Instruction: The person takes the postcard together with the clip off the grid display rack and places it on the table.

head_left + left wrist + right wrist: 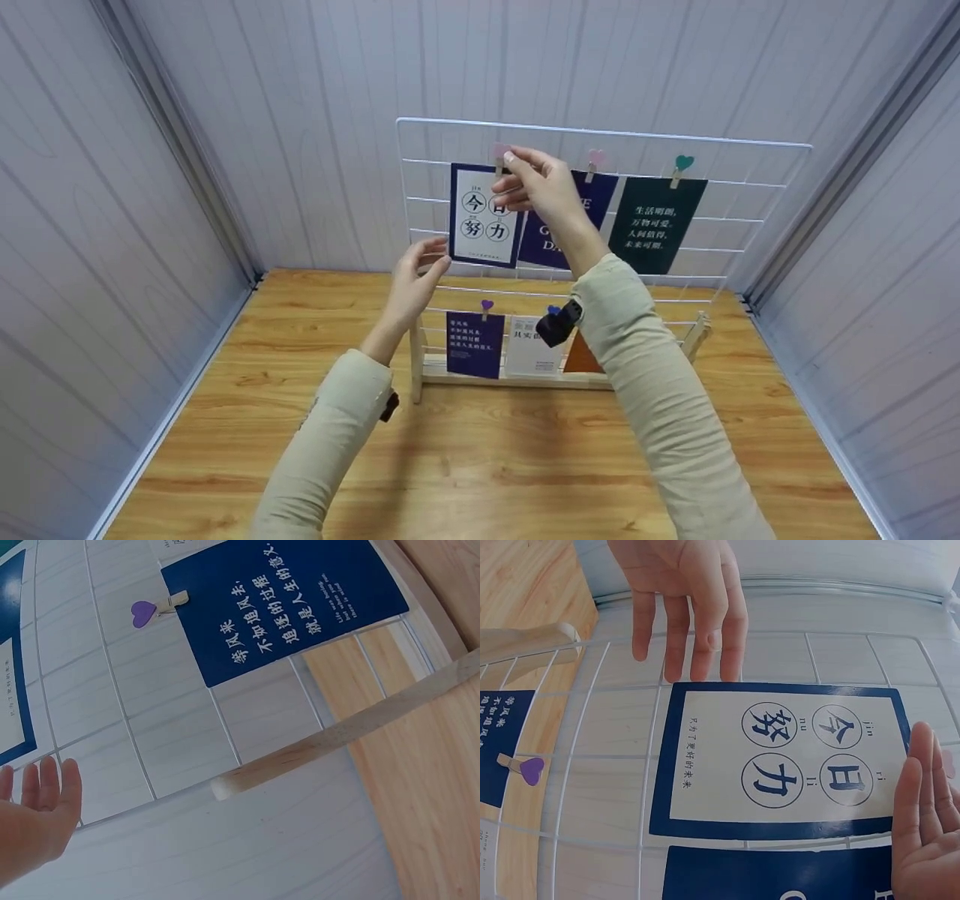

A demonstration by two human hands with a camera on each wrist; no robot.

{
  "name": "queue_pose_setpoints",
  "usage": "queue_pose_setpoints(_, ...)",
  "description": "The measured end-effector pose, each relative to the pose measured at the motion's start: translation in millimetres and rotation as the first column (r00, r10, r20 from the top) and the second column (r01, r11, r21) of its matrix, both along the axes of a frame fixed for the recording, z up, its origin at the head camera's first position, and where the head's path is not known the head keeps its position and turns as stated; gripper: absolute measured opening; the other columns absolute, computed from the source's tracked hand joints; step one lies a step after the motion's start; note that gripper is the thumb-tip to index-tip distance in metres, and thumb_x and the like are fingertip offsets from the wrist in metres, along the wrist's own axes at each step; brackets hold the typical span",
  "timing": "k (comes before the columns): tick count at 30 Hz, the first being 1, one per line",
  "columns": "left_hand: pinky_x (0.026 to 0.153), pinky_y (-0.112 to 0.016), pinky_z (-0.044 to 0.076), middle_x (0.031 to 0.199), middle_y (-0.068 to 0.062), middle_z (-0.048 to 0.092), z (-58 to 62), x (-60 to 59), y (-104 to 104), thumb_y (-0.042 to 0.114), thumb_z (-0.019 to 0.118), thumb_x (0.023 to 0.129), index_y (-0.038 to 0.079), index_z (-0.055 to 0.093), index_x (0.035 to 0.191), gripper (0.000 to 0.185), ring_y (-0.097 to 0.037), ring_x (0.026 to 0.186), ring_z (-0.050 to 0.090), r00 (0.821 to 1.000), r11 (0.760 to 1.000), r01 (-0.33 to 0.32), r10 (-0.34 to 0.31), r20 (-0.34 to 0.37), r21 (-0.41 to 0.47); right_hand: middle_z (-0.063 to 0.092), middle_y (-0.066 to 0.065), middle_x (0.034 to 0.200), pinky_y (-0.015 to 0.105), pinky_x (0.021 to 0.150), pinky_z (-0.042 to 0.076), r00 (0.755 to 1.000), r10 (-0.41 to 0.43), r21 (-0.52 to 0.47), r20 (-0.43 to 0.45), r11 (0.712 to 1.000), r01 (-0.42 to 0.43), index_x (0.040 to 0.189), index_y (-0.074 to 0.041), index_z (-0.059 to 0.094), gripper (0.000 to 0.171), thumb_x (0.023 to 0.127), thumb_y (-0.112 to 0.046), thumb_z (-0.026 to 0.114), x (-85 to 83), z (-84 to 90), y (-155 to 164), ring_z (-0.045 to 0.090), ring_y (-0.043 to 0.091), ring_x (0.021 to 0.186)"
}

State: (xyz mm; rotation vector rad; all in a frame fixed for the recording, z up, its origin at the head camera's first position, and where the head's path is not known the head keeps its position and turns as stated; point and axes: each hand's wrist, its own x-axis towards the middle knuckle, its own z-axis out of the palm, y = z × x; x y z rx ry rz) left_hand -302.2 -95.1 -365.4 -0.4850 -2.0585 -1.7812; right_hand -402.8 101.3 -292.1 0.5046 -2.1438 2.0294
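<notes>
Right hand (pixel 536 184) at upper centre of frame pinches the pink clip (pixel 500 155), mostly hidden, atop the blue-bordered card (pixel 484 217) on the wire grid (pixel 750 202). Left hand (pixel 416 281), fingers straight, touches the card's lower-left corner. Neighbouring dark-blue card (pixel 559 225) partly covered by the wrist.

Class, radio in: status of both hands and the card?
Left hand open at white card's lower corner. Right hand at its pink clip. Nothing blocking.
</notes>
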Motion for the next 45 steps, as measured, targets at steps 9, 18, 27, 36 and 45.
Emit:
queue_pose_setpoints(9, 0.08, -0.033, 0.044, 0.107, -0.015, 0.048, 2.7, -5.6, 4.6, 0.004, 0.056, 0.084, -0.006, 0.054, 0.108, 0.026, -0.026, 0.097, 0.051, 0.998, 0.999, -0.034, 0.033, 0.05, 0.012, 0.062, 0.016, 0.083, 0.035, 0.063, 0.05, 1.0, -0.012, -0.042, -0.008, 0.999, 0.012, 0.117, -0.021, 0.053, 0.04, 0.083, -0.041, 0.056, 1.8, 3.9, -7.3, 0.061, 0.03, 0.07)
queue_pose_setpoints(18, 0.066, -0.021, 0.042, 0.085, -0.008, 0.051, 1.5, -9.2, 9.2, 0.003, 0.061, 0.08, -0.007, 0.057, 0.087, 0.012, -0.015, 0.075, 0.049, 0.991, 0.988, -0.126, 0.122, 0.05, 0.092, 0.062, 0.018, 0.076, 0.033, 0.057, 0.05, 0.995, -0.1, -0.125, 0.026, 0.987, 0.102, 0.102, -0.013, 0.064, 0.029, 0.081, -0.033, 0.063, -0.7, 12.2, -14.5, 0.061, 0.029, 0.063)
queue_pose_setpoints(27, 0.072, -0.024, 0.043, 0.085, -0.009, 0.056, 2.6, -10.4, 11.7, 0.001, 0.06, 0.081, -0.005, 0.056, 0.088, 0.01, -0.017, 0.079, 0.053, 0.99, 0.986, -0.106, 0.093, 0.102, 0.127, 0.063, 0.012, 0.072, 0.026, 0.055, 0.05, 0.984, -0.154, -0.139, 0.089, 0.976, 0.166, 0.098, -0.009, 0.066, 0.024, 0.081, -0.025, 0.064, 37.7, 38.3, -23.8, 0.061, 0.021, 0.059)
queue_pose_setpoints(36, 0.067, -0.022, 0.043, 0.082, -0.011, 0.06, 6.0, -11.2, 15.0, -0.001, 0.058, 0.081, -0.01, 0.059, 0.09, 0.013, -0.014, 0.074, 0.054, 0.991, 0.987, -0.106, 0.096, 0.091, 0.117, 0.056, 0.007, 0.057, 0.02, 0.047, 0.046, 0.975, -0.169, -0.188, 0.141, 0.963, 0.194, 0.099, 0.002, 0.064, 0.021, 0.083, -0.01, 0.061, 79.9, 69.5, -31.8, 0.052, 0.011, 0.043)
queue_pose_setpoints(45, 0.069, -0.023, 0.043, 0.081, -0.01, 0.059, 3.8, -11.1, 15.6, -0.001, 0.058, 0.082, -0.009, 0.06, 0.088, 0.011, -0.014, 0.074, 0.053, 0.991, 0.99, -0.095, 0.083, 0.109, 0.107, 0.051, 0.005, 0.053, 0.017, 0.04, 0.039, 0.97, -0.218, -0.224, 0.109, 0.945, 0.238, 0.095, 0.004, 0.064, 0.018, 0.081, -0.007, 0.063, 75.7, 63.3, -35.0, 0.043, 0.008, 0.04)
